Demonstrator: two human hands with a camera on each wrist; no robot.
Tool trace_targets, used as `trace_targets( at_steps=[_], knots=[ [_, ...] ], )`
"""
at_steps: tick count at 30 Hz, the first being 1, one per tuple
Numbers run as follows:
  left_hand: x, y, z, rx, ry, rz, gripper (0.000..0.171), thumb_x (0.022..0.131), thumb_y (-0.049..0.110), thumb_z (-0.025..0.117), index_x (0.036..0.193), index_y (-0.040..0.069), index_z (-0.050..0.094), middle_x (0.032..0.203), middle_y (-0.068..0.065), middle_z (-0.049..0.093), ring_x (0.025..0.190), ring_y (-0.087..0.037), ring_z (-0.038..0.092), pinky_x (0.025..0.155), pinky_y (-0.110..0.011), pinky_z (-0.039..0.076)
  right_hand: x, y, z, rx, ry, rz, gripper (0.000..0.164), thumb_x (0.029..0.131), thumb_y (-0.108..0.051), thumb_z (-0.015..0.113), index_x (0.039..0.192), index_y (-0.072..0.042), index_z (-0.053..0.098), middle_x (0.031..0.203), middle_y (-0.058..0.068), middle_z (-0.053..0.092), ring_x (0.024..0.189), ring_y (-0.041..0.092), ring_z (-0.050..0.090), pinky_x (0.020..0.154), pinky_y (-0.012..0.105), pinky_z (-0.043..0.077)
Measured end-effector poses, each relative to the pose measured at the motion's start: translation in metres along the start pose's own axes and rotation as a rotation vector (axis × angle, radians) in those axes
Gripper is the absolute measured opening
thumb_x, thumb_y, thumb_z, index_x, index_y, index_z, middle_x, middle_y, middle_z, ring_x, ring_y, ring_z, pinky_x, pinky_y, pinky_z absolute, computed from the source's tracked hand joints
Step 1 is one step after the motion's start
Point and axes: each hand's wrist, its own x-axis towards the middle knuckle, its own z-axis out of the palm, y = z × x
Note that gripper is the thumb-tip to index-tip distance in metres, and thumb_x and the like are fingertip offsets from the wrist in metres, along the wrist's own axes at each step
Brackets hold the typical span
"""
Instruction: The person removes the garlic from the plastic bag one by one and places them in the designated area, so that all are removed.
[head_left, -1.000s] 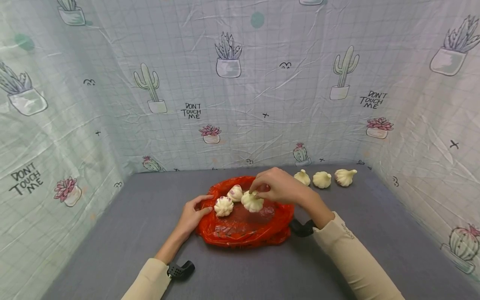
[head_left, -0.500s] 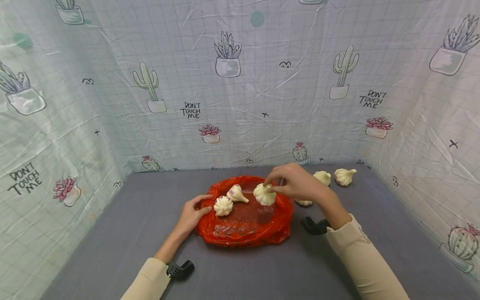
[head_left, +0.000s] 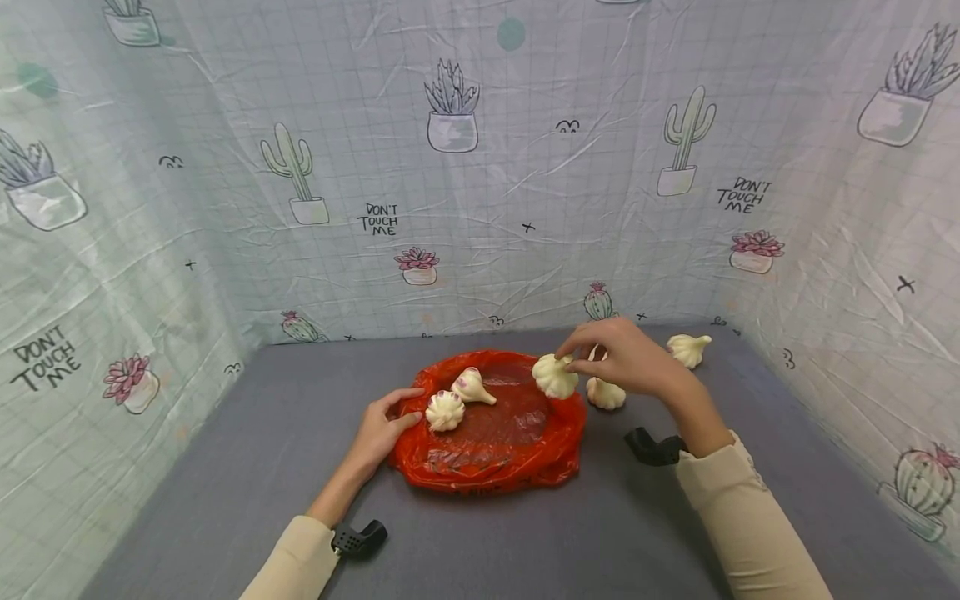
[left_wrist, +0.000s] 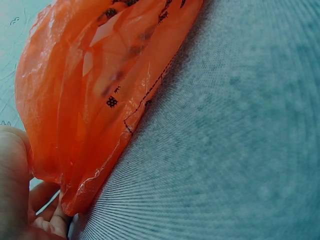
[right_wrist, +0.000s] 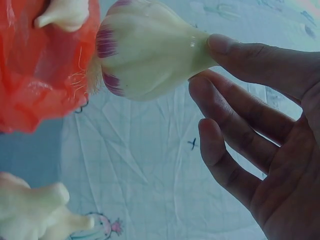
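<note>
In the head view, my right hand (head_left: 622,357) pinches a garlic bulb (head_left: 555,377) by its stem, over the right rim of an open red plastic bag (head_left: 480,477). The right wrist view shows thumb and fingertips at the stem of this bulb (right_wrist: 145,50), its purple-streaked root end facing the bag. My left hand (head_left: 382,427) holds the left edge of the bag, thumb on the near side and fingers behind the plastic (left_wrist: 90,115). Inside the bag lie two more bulbs, a round one (head_left: 446,412) and one with its stem turned right (head_left: 473,387).
Right of the bag, a garlic bulb (head_left: 605,394) rests on the grey table (head_left: 480,550), partly below my right hand. Another bulb (head_left: 687,351) sits farther back to the right. A cactus-print curtain (head_left: 480,192) closes off the back and both sides.
My right hand has carried the pinched bulb rightward and slightly up, from over the bag's middle to its right rim. The left hand keeps its hold on the bag.
</note>
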Motion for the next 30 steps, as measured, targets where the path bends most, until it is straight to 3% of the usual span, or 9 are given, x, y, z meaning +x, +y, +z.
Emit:
trace_targets(
  at_steps=[21, 30],
  knots=[
    [-0.003, 0.003, -0.002, -0.027, -0.02, -0.006, 0.04, 0.095, 0.008, 0.071, 0.135, 0.008, 0.068, 0.145, -0.016, 0.061, 0.125, -0.029, 0.059, 0.088, -0.017, 0.051, -0.024, 0.018, -0.022, -0.062, 0.095, 0.098, 0.02, 0.089, -0.01, 0.08, 0.107, -0.017, 0.081, 0.097, -0.004, 0.078, 0.077, 0.007, 0.066, 0.072, 0.03, 0.059],
    [-0.001, 0.0, 0.0, -0.032, -0.025, -0.001, 0.04, 0.094, 0.009, 0.072, 0.134, 0.01, 0.069, 0.145, -0.015, 0.061, 0.125, -0.03, 0.059, 0.088, -0.016, 0.05, -0.035, 0.023, -0.035, -0.101, 0.114, 0.177, 0.016, 0.09, -0.014, 0.08, 0.106, -0.018, 0.081, 0.092, -0.003, 0.077, 0.078, 0.01, 0.066, 0.073, 0.029, 0.057]
  ],
)
